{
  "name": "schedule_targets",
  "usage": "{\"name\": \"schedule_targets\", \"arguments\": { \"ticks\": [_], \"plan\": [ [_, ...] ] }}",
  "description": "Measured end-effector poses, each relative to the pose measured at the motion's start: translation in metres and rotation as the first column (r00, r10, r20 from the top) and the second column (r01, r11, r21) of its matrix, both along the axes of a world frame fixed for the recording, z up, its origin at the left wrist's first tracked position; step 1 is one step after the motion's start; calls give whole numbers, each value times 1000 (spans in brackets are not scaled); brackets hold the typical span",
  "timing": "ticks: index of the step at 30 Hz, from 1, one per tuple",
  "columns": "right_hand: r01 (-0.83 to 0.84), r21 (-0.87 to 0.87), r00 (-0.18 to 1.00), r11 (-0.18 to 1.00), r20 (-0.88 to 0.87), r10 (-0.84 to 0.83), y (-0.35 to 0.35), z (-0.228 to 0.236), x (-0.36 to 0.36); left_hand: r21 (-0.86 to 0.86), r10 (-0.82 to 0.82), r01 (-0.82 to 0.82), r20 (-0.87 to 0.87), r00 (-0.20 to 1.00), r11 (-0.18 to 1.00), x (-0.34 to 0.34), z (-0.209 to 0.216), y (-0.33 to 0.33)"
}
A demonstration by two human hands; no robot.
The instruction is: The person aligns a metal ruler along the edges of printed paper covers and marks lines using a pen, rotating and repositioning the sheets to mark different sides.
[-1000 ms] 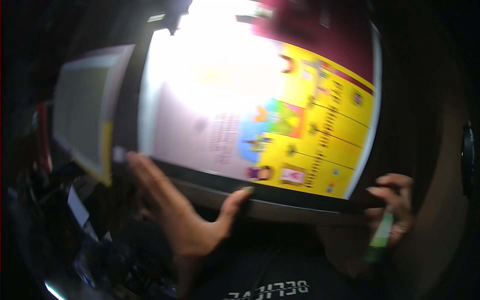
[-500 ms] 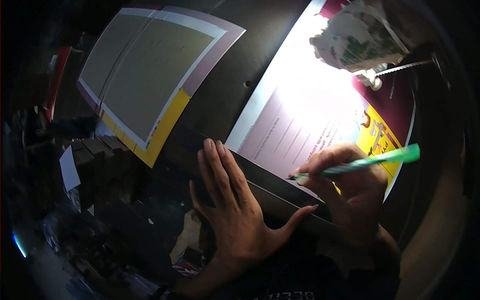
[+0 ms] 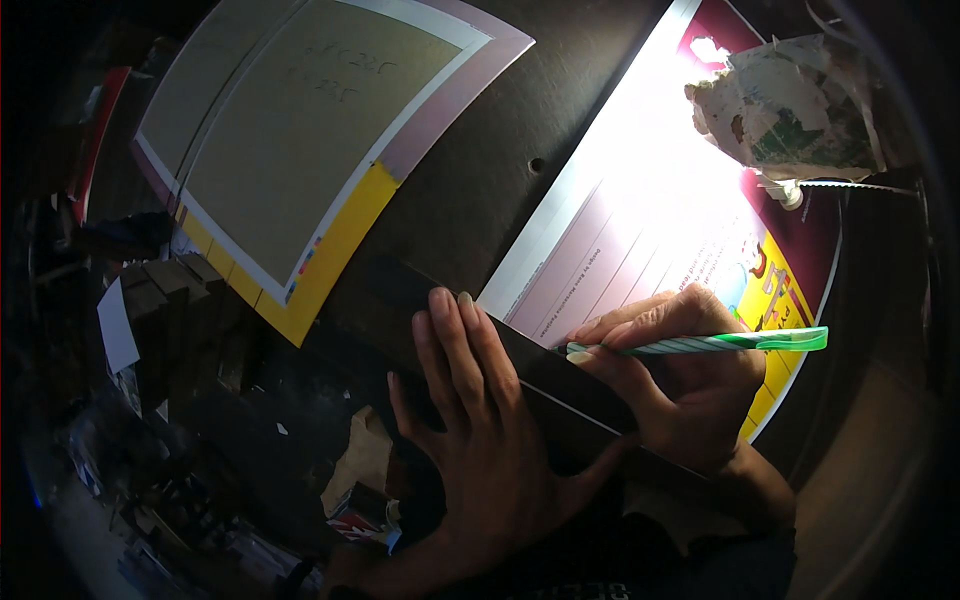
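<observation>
My right hand (image 3: 690,385) pinches a green-and-white striped pen (image 3: 695,343). The pen lies nearly level, its tip down near the lower edge of a printed sheet (image 3: 555,255) in pink, white, maroon and yellow. Against that lower edge runs a dark flat bar (image 3: 590,390) with a pale line along it. Across the bar my left hand (image 3: 480,430) rests palm down, fingers stretched out towards the sheet's lower left corner and thumb spread to the right. Strong light washes out the middle of the sheet.
At the upper left lies a grey board (image 3: 330,150) with white, pink and yellow margins and handwriting on it. A ragged paper-covered lamp (image 3: 795,115) hangs over the sheet's upper right. Stacked dark blocks (image 3: 165,300) and a brown paper scrap (image 3: 362,455) sit lower left.
The pen has swung from a slant to nearly level, its tip now closer to the sheet's lower edge. My left hand stays flat on the bar. The whole view has shifted slightly.
</observation>
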State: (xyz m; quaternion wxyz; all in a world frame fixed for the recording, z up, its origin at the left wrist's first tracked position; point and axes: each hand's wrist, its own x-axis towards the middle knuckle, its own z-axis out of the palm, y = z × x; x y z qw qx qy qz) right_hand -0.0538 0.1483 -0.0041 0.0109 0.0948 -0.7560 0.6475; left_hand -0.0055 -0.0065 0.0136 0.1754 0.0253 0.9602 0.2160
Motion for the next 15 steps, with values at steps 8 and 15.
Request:
{"name": "schedule_targets", "arguments": {
  "ticks": [8, 15],
  "plan": [
    [19, 25, 1000, 1000, 14, -20, -2, 3, 2, 4, -17, 17, -51, 999, 1000, 3, -1, -2],
    [16, 26, 999, 1000, 29, -17, -3, 1, 3, 0, -6, 6, -49, 999, 1000, 2, 0, 0]
  ]
}}
